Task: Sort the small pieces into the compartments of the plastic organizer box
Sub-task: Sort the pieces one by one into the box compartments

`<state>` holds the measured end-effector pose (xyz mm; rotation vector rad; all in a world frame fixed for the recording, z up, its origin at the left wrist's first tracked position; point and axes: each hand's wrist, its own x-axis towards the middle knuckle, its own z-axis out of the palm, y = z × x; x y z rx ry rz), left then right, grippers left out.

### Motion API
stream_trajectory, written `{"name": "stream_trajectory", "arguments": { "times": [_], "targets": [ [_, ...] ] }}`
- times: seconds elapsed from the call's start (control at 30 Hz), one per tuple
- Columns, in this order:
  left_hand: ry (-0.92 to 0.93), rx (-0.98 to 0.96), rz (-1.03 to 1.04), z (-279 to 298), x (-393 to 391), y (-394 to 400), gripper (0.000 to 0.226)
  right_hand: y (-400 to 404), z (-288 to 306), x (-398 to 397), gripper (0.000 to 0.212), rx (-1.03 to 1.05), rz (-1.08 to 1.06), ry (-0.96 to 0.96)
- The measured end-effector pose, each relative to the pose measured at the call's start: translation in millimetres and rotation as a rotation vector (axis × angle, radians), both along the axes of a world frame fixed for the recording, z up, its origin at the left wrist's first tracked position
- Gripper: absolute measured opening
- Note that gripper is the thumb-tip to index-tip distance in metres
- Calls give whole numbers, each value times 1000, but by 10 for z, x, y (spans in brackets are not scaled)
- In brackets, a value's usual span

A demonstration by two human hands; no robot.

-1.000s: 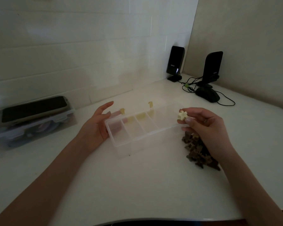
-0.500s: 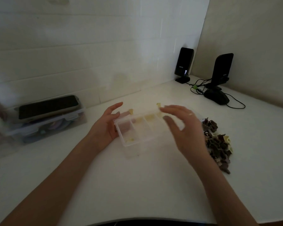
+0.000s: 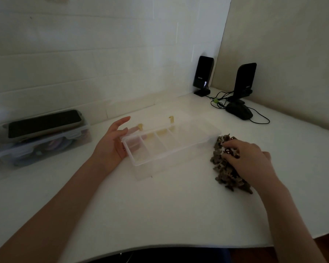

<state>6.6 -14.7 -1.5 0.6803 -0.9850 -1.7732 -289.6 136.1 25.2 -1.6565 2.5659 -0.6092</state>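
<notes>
A clear plastic organizer box (image 3: 171,151) lies open on the white table, its compartments side by side. Pale yellow pieces (image 3: 160,132) show faintly in the middle compartments. My left hand (image 3: 112,143) rests against the box's left end with its fingers relaxed and spread. To the right of the box lies a pile of small brown pieces (image 3: 224,173). My right hand (image 3: 249,160) lies palm down on that pile with its fingertips bent into the pieces. Whether it pinches one is hidden.
At the left, a phone (image 3: 44,123) lies on top of a lidded storage box (image 3: 42,147). Two black speakers (image 3: 202,74) (image 3: 244,80), a mouse (image 3: 238,112) and cables sit in the far right corner. Walls close the back and right. The table's curved front edge is near me.
My right hand held a pale piece, swung left over the box, then came back right onto the brown pile without it. My left hand stayed at the box's end.
</notes>
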Motion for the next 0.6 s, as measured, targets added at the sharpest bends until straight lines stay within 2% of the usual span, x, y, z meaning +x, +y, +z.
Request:
{"name": "stream_trajectory", "arguments": {
  "times": [0.3,0.6],
  "targets": [
    [26,12,-10,-9,0,-12,36,-87,-38,-87,35,-140,104,-300],
    [1,3,-9,-18,-2,-15,36,-149,-100,-60,36,-161,110,-203]
  ]
}}
